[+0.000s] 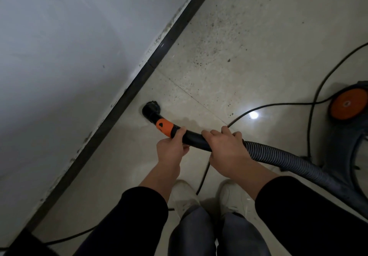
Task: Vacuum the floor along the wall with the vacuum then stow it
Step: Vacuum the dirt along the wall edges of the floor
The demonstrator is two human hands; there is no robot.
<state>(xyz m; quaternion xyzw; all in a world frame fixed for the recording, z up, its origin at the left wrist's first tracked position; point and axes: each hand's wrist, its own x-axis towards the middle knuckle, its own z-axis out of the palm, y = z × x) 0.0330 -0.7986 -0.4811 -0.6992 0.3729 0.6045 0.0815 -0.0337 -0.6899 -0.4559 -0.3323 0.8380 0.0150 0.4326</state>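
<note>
From the head camera, the vacuum wand (194,139) is gripped by both hands: left hand (172,148) behind the orange collar (165,127), right hand (225,148) where the ribbed hose (278,155) begins. Its nozzle (151,110) is set on the floor (258,36) beside the dark skirting (119,104).

Pale grey wall (69,56), black skirting (127,96), beige floor tiles (258,36) peppered with dark specks. The vacuum tube (194,138) is black with an orange collar (165,127) — its ribbed hose (278,156) grey, its wheel (347,104) orange. Black cord (309,132), black sleeves (139,216), 2 white shoes (185,194).
</note>
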